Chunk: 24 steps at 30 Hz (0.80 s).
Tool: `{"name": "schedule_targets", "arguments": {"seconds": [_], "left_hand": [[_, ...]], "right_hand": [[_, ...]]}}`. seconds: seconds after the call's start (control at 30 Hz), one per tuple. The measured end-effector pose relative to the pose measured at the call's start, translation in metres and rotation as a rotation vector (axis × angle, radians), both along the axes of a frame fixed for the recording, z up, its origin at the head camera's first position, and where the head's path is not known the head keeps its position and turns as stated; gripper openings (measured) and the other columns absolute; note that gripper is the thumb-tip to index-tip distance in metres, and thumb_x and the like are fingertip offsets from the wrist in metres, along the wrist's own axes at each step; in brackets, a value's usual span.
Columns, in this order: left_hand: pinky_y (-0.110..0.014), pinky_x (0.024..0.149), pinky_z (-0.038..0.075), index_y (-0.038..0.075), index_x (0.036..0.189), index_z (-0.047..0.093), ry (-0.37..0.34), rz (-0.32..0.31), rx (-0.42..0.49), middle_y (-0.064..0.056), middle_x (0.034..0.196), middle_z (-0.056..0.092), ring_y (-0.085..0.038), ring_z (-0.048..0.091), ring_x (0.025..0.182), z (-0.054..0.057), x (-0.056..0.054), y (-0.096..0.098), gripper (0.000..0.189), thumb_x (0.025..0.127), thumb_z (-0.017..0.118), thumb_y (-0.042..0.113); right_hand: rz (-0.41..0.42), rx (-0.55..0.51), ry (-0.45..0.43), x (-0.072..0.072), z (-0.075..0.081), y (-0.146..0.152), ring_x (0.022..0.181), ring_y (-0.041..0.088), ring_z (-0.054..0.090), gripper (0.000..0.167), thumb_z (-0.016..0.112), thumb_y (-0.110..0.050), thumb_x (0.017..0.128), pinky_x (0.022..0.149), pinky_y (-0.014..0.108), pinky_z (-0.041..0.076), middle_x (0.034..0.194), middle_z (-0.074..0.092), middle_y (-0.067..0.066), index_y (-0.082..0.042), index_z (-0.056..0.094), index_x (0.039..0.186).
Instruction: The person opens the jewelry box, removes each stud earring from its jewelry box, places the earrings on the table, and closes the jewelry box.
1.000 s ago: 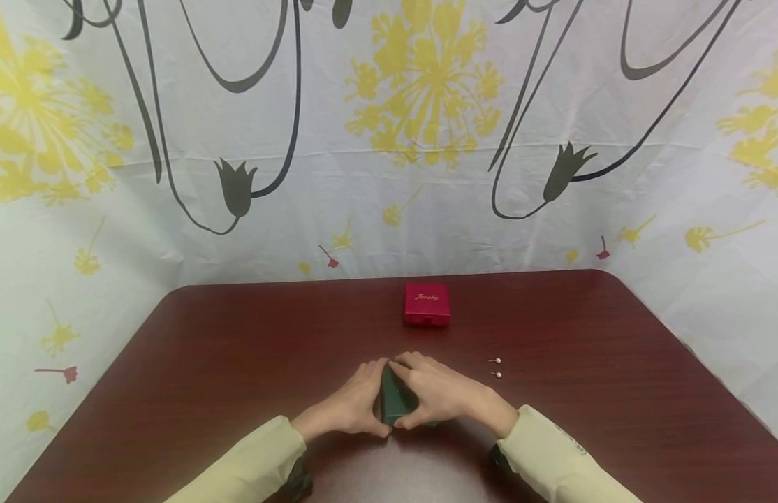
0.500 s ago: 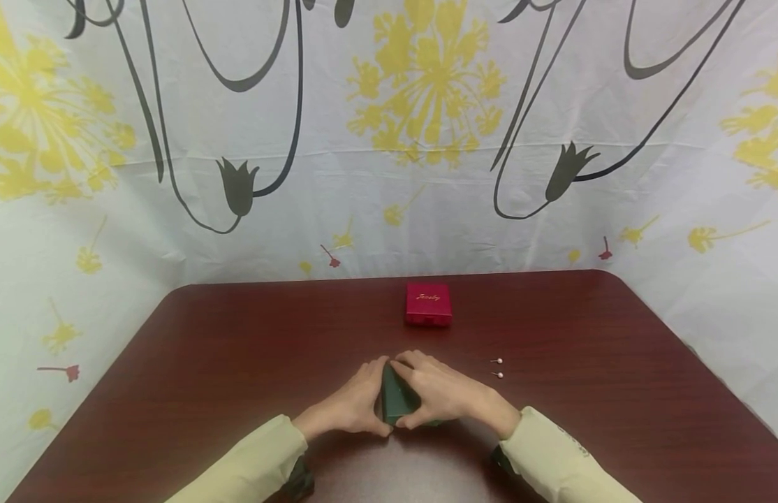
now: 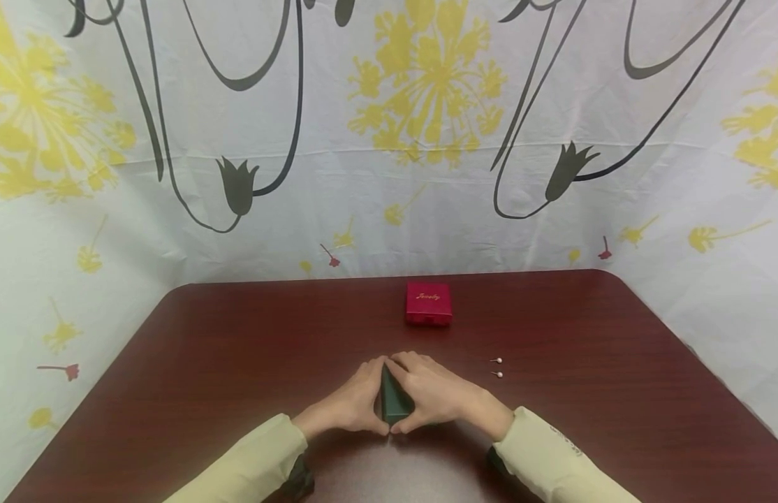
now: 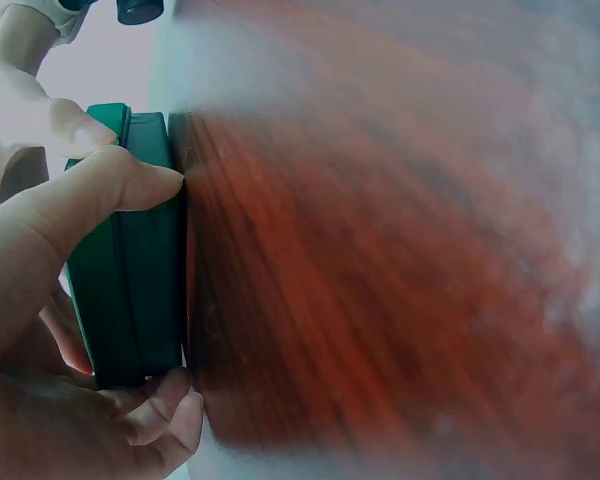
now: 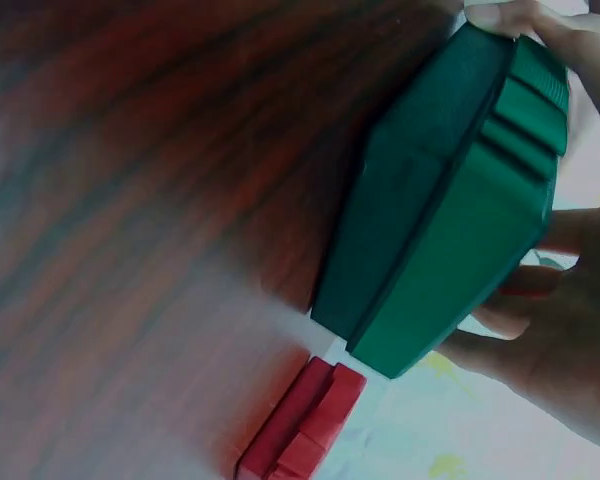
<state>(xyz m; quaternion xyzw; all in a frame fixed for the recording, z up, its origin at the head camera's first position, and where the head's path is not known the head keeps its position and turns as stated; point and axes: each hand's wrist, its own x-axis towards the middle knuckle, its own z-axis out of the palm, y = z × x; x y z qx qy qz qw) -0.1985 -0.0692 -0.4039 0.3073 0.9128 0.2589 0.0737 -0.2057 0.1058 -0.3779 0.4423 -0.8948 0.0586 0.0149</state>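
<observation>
A dark green box (image 3: 397, 405) with a lid seam lies on the table between both hands. My left hand (image 3: 348, 405) grips its left side, thumb at the near edge and fingers round the far end. From the right, my right hand (image 3: 442, 395) holds it too, and the thumbs nearly meet in front. In the left wrist view the green box (image 4: 145, 280) looks closed, with the left thumb across its front. In the right wrist view the green box (image 5: 450, 230) shows ridges on one end, while part of the right hand (image 5: 570, 290) is behind it.
Beyond the hands stands a red box (image 3: 428, 307) with gold lettering reading "Jewelry". Two small pearl-headed studs (image 3: 498, 360) lie right of the hands. The dark reddish-brown table (image 3: 269, 335) ends at a patterned white cloth backdrop (image 3: 364, 230).
My right hand has shifted slightly left over the green box, so less of its top shows between the hands. The left hand stays nearly still.
</observation>
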Motion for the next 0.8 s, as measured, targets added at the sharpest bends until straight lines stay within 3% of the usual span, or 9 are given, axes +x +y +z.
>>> {"name": "schedule_targets", "arguments": {"seconds": [0.27,0.53,0.8], "left_hand": [[-0.032,0.084,0.041,-0.001,0.128,0.027,0.021,-0.003,0.012,-0.010,0.110,0.044,-0.021,0.042,0.101,-0.0012,-0.0014,-0.0012,0.094,0.053,0.082,0.018],[-0.033,0.088,0.039,-0.003,0.129,0.026,0.036,-0.006,0.006,-0.011,0.114,0.044,-0.023,0.042,0.105,-0.0005,-0.0005,-0.0004,0.095,0.054,0.081,0.017],[-0.033,0.083,0.040,-0.004,0.126,0.026,0.051,-0.028,0.030,-0.011,0.109,0.044,-0.022,0.041,0.099,-0.0001,0.0014,-0.0014,0.092,0.055,0.080,0.017]], "right_hand": [[-0.009,-0.016,0.063,-0.0001,-0.0037,-0.0035,0.098,0.019,0.049,0.087,0.073,-0.049,0.060,0.087,0.034,0.043,0.112,0.050,0.009,0.004,0.046,0.124],[0.003,-0.043,0.040,-0.0021,-0.0033,-0.0019,0.097,0.018,0.049,0.085,0.073,-0.048,0.060,0.085,0.032,0.045,0.111,0.051,0.009,0.004,0.048,0.122],[0.007,-0.055,0.019,-0.0026,-0.0035,-0.0013,0.096,0.016,0.049,0.082,0.073,-0.047,0.061,0.082,0.029,0.045,0.112,0.051,0.008,0.002,0.048,0.122]]}}
